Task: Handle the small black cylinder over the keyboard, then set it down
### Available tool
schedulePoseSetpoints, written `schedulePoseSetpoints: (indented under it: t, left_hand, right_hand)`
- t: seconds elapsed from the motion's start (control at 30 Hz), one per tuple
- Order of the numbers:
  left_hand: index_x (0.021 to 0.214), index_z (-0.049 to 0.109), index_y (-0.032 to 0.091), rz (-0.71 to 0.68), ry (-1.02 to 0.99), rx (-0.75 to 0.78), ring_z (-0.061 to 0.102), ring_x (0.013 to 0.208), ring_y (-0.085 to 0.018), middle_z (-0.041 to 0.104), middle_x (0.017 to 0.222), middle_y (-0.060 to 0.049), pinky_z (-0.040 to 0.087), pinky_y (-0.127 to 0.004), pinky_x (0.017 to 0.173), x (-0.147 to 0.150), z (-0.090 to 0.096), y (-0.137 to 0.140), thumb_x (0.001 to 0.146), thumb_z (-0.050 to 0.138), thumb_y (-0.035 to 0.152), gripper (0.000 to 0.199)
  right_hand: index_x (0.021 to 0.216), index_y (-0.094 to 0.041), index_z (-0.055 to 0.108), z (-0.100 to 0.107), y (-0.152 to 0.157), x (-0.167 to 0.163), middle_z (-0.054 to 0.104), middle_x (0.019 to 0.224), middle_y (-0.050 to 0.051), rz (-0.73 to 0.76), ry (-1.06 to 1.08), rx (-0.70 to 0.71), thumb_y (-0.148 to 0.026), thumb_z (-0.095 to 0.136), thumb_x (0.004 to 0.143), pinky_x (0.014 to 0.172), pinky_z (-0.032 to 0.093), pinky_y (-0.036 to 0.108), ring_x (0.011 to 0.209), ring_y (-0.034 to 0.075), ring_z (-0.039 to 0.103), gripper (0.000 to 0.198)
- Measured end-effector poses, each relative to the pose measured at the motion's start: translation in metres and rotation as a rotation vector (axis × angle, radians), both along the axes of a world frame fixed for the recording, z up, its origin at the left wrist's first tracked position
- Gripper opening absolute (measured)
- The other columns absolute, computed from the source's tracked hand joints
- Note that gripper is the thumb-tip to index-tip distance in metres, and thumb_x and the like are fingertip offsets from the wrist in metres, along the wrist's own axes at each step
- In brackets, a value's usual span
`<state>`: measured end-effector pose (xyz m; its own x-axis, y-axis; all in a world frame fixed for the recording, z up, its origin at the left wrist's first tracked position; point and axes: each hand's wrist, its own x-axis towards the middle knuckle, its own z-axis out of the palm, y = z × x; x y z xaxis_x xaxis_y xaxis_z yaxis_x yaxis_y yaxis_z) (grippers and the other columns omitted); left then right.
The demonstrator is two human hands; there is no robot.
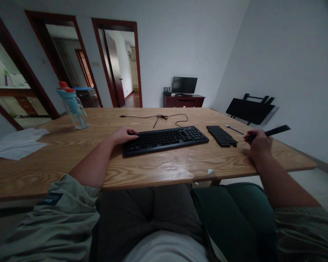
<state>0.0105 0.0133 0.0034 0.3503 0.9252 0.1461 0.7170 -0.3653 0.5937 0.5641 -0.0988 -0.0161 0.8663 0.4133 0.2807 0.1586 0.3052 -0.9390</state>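
A pale shirt (166, 247) foremost; left hand (123, 135) seemingly steadies the keyboard (164, 140), grip unclear; apart, right hand (259, 143) clutches a black tool (278, 130).

No readable text — keyboard (164, 139) legends, sleeve patch (51, 198) illegible.
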Motion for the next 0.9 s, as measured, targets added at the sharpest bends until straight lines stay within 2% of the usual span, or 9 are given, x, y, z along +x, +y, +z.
schedulePoseSetpoints:
  t: [0.07,0.1,0.17,0.27,0.33,0.4,0.5,0.7,0.9]
  left_hand:
    - [0.096,0.078,0.023,0.0,0.01,0.006,0.067,0.103,-0.027,0.077,0.102,-0.006,0.05,-0.036,0.094,-0.001,-0.001,0.001,0.063,0.073,0.057,0.047]
    - [0.097,0.078,0.023,-0.003,0.012,0.007,0.067,0.103,-0.027,0.077,0.102,-0.006,0.05,-0.037,0.094,-0.001,-0.002,0.001,0.063,0.072,0.057,0.048]
    - [0.097,0.078,0.022,-0.009,0.011,0.005,0.067,0.102,-0.027,0.077,0.103,-0.006,0.05,-0.037,0.094,-0.001,-0.002,0.001,0.064,0.071,0.058,0.049]
    - [0.096,0.078,0.023,-0.013,-0.003,-0.002,0.067,0.102,-0.027,0.077,0.104,-0.006,0.049,-0.037,0.095,0.0,-0.001,0.0,0.063,0.072,0.057,0.048]
    - [0.096,0.078,0.022,-0.019,-0.008,-0.007,0.067,0.102,-0.027,0.077,0.104,-0.007,0.049,-0.037,0.095,0.001,0.0,-0.001,0.064,0.071,0.057,0.048]
    - [0.097,0.077,0.021,-0.027,-0.005,-0.01,0.067,0.102,-0.027,0.076,0.105,-0.008,0.049,-0.036,0.094,0.001,0.001,-0.002,0.065,0.07,0.057,0.049]
    - [0.1,0.077,0.019,-0.025,0.009,-0.01,0.067,0.102,-0.028,0.076,0.106,-0.009,0.049,-0.036,0.092,0.001,0.001,-0.002,0.067,0.068,0.058,0.052]
    - [0.102,0.076,0.018,-0.001,0.007,-0.027,0.067,0.099,-0.028,0.076,0.105,-0.009,0.05,-0.036,0.09,0.001,-0.002,0.001,0.068,0.067,0.056,0.052]
    - [0.101,0.077,0.017,-0.014,0.018,-0.011,0.067,0.1,-0.028,0.076,0.104,-0.01,0.049,-0.037,0.092,0.001,-0.001,0.001,0.069,0.067,0.055,0.051]
  right_hand:
    - [0.071,-0.019,0.06,-0.003,-0.006,0.006,0.056,0.061,0.0,-0.046,-0.195,0.057,-0.01,0.054,0.074,0.061,0.048,0.026,0.057,0.012,0.057,0.011]
    - [0.076,-0.02,0.062,-0.005,-0.01,0.01,0.059,0.065,0.001,-0.059,-0.316,0.038,-0.009,0.055,0.073,0.066,0.049,0.028,0.061,0.014,0.06,0.013]
    - [0.084,-0.022,0.066,-0.009,-0.021,0.017,0.065,0.073,0.004,-0.071,-0.553,-0.117,-0.01,0.056,0.073,0.076,0.05,0.033,0.071,0.018,0.064,0.019]
    - [0.087,-0.026,0.068,-0.017,-0.035,0.026,0.069,0.089,0.007,0.023,-0.797,-0.349,-0.012,0.062,0.072,0.091,0.048,0.04,0.088,0.024,0.066,0.022]
    - [0.088,-0.027,0.069,-0.021,-0.04,0.027,0.07,0.1,0.008,0.101,-0.922,-0.414,-0.014,0.067,0.068,0.097,0.045,0.041,0.1,0.027,0.064,0.024]
    - [0.089,-0.028,0.07,-0.025,-0.04,0.027,0.07,0.105,0.008,0.15,-1.024,-0.459,-0.017,0.071,0.065,0.097,0.045,0.043,0.104,0.028,0.063,0.027]
    - [0.092,-0.027,0.072,-0.029,-0.035,0.027,0.071,0.104,0.008,0.18,-1.094,-0.556,-0.026,0.074,0.063,0.09,0.048,0.045,0.095,0.03,0.064,0.029]
    - [0.104,-0.018,0.073,-0.033,-0.029,0.038,0.073,0.104,0.014,0.276,-1.165,-0.778,-0.041,0.059,0.078,0.083,0.048,0.044,0.092,0.033,0.066,0.037]
    - [0.102,-0.019,0.072,-0.033,-0.028,0.04,0.074,0.094,0.011,0.269,-1.171,-0.822,-0.042,0.06,0.078,0.073,0.048,0.038,0.084,0.03,0.067,0.036]
